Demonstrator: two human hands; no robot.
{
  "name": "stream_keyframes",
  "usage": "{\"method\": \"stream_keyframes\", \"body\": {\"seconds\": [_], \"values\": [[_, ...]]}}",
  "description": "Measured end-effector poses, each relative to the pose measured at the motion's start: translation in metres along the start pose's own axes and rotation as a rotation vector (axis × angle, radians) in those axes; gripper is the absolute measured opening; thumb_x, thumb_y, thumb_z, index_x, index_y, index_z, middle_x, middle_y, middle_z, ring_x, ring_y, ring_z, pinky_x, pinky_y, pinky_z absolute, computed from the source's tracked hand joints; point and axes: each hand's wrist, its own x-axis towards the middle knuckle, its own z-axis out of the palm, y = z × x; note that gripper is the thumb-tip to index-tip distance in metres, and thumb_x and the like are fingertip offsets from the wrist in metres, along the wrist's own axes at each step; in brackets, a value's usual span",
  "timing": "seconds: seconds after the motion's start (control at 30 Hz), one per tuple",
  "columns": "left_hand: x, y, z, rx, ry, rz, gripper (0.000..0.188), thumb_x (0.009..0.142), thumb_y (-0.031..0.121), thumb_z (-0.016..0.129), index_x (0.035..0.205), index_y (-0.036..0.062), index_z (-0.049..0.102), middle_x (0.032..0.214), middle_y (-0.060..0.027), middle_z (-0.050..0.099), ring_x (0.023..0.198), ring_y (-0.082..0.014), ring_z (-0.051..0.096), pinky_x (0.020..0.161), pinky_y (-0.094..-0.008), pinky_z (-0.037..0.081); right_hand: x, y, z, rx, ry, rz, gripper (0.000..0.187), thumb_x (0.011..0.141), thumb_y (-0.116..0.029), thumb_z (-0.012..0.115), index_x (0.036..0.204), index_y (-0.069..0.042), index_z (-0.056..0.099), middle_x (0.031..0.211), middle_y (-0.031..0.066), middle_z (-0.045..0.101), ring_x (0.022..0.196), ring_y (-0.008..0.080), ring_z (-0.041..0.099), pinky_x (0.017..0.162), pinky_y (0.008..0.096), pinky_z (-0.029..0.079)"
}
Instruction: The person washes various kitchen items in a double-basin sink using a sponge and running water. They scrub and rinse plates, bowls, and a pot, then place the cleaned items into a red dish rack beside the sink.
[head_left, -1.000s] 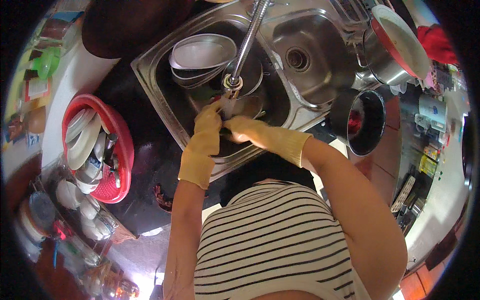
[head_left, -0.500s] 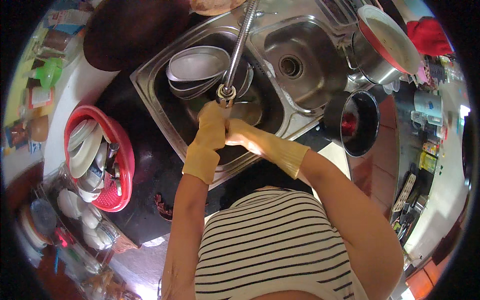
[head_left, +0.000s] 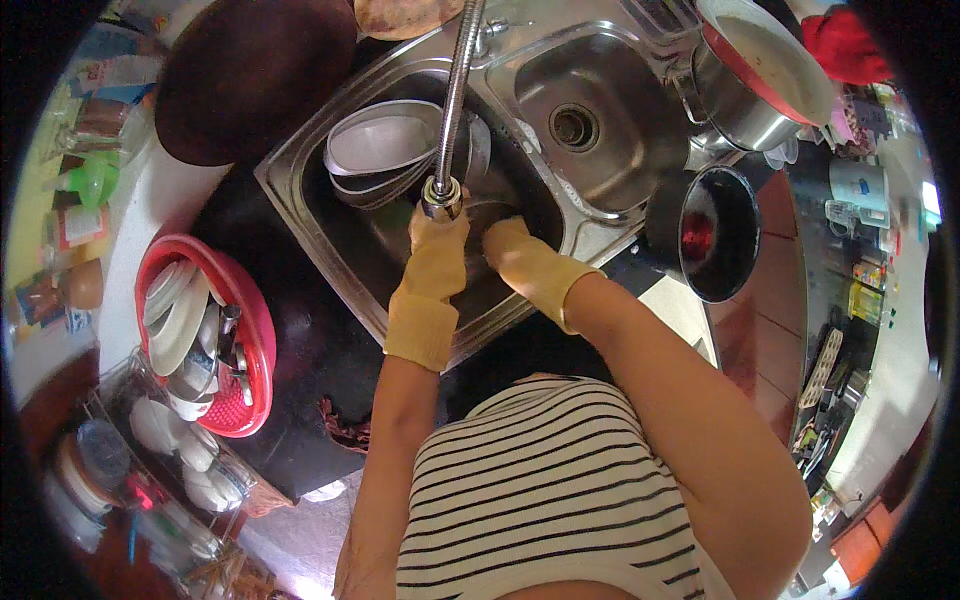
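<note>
Both my hands wear yellow gloves and reach down into the left sink basin (head_left: pixel 300 215). My left hand (head_left: pixel 438 255) is under the faucet head (head_left: pixel 442 198), which hangs from a metal spring hose (head_left: pixel 460 90) and covers its fingers. Beside it, to the right, my right hand (head_left: pixel 515 258) points down into the basin, its fingers bent away and hard to make out. What either hand holds, if anything, does not show. Pale oval dishes (head_left: pixel 380 138), stacked and tilted, lie at the back of the same basin.
A second basin (head_left: pixel 620 150) adjoins on the right. Beyond it stand a steel pot (head_left: pixel 745 100) and a black pan (head_left: pixel 722 240). On the left counter, a red basket (head_left: pixel 262 340) holds plates and utensils. A large dark round lid or pan (head_left: pixel 250 80) stands behind.
My hands, close together before, are now apart. The right has shifted right and deeper into the basin; the left remains under the faucet. The whole view has shifted slightly.
</note>
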Motion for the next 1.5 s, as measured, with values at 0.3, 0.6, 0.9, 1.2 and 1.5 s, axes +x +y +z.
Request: {"method": "stream_keyframes", "body": {"seconds": [0.3, 0.6, 0.9, 1.2, 1.5], "values": [[-0.011, -0.007, -0.037, -0.256, -0.269, 0.031, 0.051, 0.089, 0.038, 0.074, 0.127, 0.0055, 0.06, 0.107, -0.0012, 0.065, 0.089, -0.0117, 0.058, 0.076, -0.0293, 0.047, -0.026, -0.028, 0.029, 0.845, 0.1, -0.161, 0.035, 0.089, -0.022, 0.069, 0.12, -0.007, 0.07, 0.118, 0.0143, 0.072, 0.113, 0.0304, 0.065, 0.095, 0.0403, 0.05], [-0.007, -0.034, -0.023, -0.59, -0.666, -0.296, 0.063, 0.092, 0.051, 0.067, 0.135, 0.0077, 0.055, 0.123, -0.0061, 0.064, 0.112, -0.0171, 0.058, 0.093, -0.0314, 0.047, -0.023, -0.023, 0.036, 1.876, -0.03, -0.245, 0.039, 0.076, -0.008, 0.073, 0.113, 0.003, 0.068, 0.105, 0.0099, 0.07, 0.096, 0.0211, 0.065, 0.082, 0.0329, 0.048], [0.003, -0.06, -0.035, -0.819, -0.491, -0.599, 0.062, 0.094, 0.05, 0.064, 0.139, 0.0089, 0.053, 0.13, -0.0074, 0.061, 0.117, -0.0197, 0.057, 0.097, -0.034, 0.047, -0.03, -0.029, 0.004, -0.139, 0.248, -0.306, 0.041, 0.084, -0.019, 0.066, 0.124, -0.01, 0.067, 0.135, 0.0136, 0.062, 0.131, 0.0268, 0.053, 0.116, 0.0419, 0.032], [-0.024, -0.033, -0.004, -0.869, -0.271, -0.912, 0.061, 0.097, 0.049, 0.061, 0.142, 0.0101, 0.05, 0.136, -0.0087, 0.059, 0.122, -0.0224, 0.056, 0.101, -0.0367, 0.047, 0.016, -0.019, 0.094, 1.601, 0.234, -0.206, 0.049, 0.084, -0.035, 0.07, 0.124, -0.008, 0.064, 0.121, 0.0169, 0.068, 0.114, 0.0298, 0.063, 0.093, 0.0355, 0.049], [-0.029, -0.03, -0.047, -0.563, -0.478, -0.52, 0.068, 0.099, 0.06, 0.049, 0.137, 0.0038, 0.054, 0.128, -0.0146, 0.063, 0.112, -0.0285, 0.063, 0.093, -0.0464, 0.055, -0.029, -0.019, 0.041, -0.025, 0.613, -0.554, 0.029, 0.082, -0.017, 0.066, 0.108, -0.008, 0.074, 0.105, 0.0164, 0.073, 0.099, 0.0348, 0.07, 0.084, 0.0457, 0.054]]}}
